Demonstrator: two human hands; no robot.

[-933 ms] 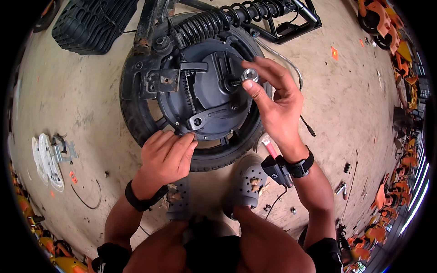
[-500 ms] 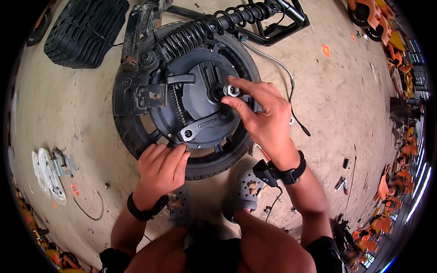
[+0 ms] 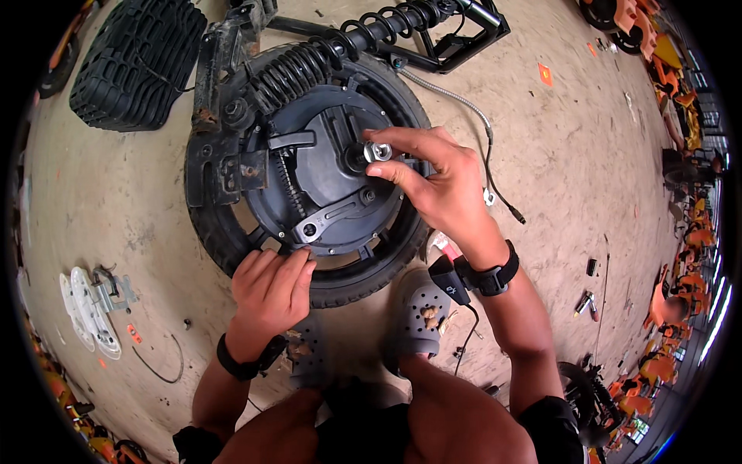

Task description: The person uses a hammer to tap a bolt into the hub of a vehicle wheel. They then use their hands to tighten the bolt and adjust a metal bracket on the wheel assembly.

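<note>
A black wheel [image 3: 212, 241] with a dark grey hub [image 3: 321, 155] lies flat on the floor before me. At the hub's centre, my right hand [image 3: 448, 182] pinches a shiny silver nut [image 3: 377, 152] between thumb and fingers, at the end of the dark axle [image 3: 355, 158]. Whether the nut is on the thread I cannot tell. A grey brake arm [image 3: 340, 214] ends in a round hole near the hub's lower rim, with a thin spring [image 3: 288, 184] running up from it. Beside that end, over the tyre, my left hand [image 3: 270, 290] is closed; what its fingertips hold is hidden.
A coil-spring shock absorber [image 3: 297, 76] and rusty bracket [image 3: 207, 120] cross the wheel's far side. A black ribbed cover [image 3: 135, 69] lies far left, a cable [image 3: 464, 102] right. White metal plates [image 3: 91, 313] lie left; a grey clog [image 3: 417, 321] stands near the tyre.
The wheel and most surroundings appear slightly further left as the view shifts. My right hand keeps its pinch on the nut, which shows at a slightly different angle. My left hand stays closed.
</note>
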